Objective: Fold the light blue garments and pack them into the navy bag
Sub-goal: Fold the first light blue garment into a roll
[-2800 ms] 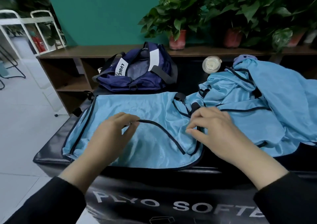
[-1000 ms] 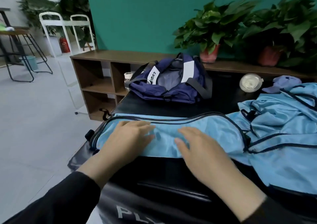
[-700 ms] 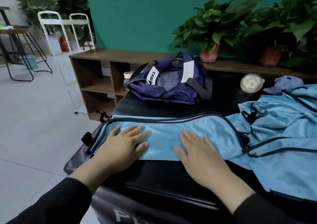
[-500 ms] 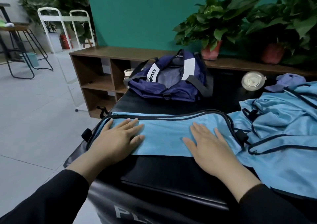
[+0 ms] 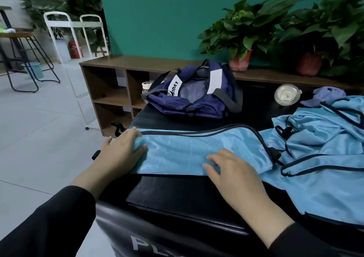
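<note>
Head view: a black table [image 5: 177, 195] carries a heap of blue garments [image 5: 323, 158] at right, a folded garment [image 5: 189, 152] in front and the navy bag [image 5: 195, 95] behind. Left hand [image 5: 120, 154] grips the fold's left end; right hand [image 5: 234, 170] presses it, fingers bent.

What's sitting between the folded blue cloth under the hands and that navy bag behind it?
Nothing: in the head view, only a bare strip of the black table separates the folded blue cloth from the navy bag.
</note>
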